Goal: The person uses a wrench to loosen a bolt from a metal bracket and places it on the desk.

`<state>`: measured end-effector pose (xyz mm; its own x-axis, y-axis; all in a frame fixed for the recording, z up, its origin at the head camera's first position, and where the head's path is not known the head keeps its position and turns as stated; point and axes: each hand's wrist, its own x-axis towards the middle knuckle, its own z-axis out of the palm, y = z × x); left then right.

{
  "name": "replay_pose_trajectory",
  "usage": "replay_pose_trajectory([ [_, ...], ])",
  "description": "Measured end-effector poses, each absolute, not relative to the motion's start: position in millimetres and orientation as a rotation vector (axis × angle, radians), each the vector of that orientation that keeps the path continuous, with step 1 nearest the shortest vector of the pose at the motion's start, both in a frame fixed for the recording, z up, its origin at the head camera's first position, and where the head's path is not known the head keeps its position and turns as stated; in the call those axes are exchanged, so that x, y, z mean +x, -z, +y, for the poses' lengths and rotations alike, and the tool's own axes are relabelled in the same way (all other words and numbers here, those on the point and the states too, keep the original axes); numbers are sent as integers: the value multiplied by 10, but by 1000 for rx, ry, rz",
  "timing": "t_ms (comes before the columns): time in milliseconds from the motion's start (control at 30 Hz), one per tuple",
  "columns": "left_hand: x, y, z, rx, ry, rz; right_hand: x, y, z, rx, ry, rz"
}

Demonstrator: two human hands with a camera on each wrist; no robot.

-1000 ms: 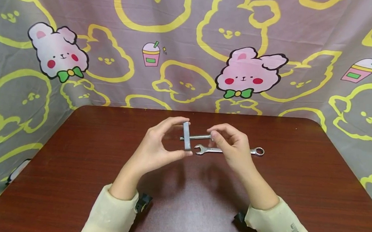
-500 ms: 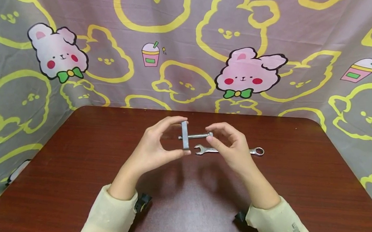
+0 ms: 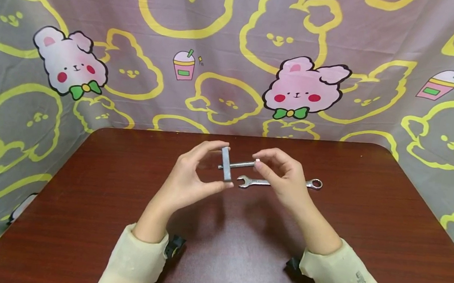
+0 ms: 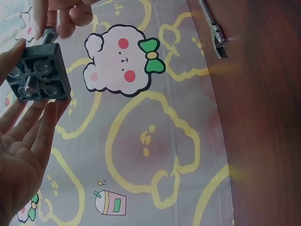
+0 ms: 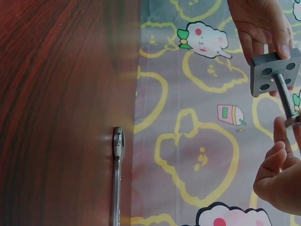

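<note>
My left hand (image 3: 190,172) holds a grey square plate (image 3: 226,164) by its edges, thumb below and fingers above, off the table. A long threaded bolt (image 3: 243,164) passes through the plate's middle, its tip sticking out on the left side. At the bolt's head, the thumb and fingers of my right hand (image 3: 288,177) pinch it. The right wrist view shows holes near the corners of the plate (image 5: 260,75) and the thread of the bolt (image 5: 283,96). In the left wrist view the plate's ribbed face (image 4: 59,66) surrounds the protruding bolt tip (image 4: 32,84).
A combination wrench (image 3: 249,182) lies on the dark red-brown table (image 3: 106,203) below and behind my right hand, which hides part of its shaft. A patterned curtain (image 3: 225,61) hangs along the back and sides of the table.
Half a second ago my right fingers stood looser and more of the bolt's head showed; now they are back on it. The plate has shifted slightly left since the first frame.
</note>
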<state>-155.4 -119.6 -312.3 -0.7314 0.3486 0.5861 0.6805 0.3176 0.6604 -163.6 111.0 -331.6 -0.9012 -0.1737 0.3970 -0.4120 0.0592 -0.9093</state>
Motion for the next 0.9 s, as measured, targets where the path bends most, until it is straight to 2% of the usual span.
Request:
replay_pose_trajectory([
  [267, -1551, 3117, -1209, -916, 1439, -2246, -1634, 3320, 1107, 740, -1847, -2132],
  [700, -1541, 3133, -1187, -962, 1447, -2245, -1626, 3299, 1115, 604, -1930, -2184],
  [900, -1550, 3129, -1194, -942, 1388, -2257, -1639, 3322, 1110, 707, -1855, -2123],
])
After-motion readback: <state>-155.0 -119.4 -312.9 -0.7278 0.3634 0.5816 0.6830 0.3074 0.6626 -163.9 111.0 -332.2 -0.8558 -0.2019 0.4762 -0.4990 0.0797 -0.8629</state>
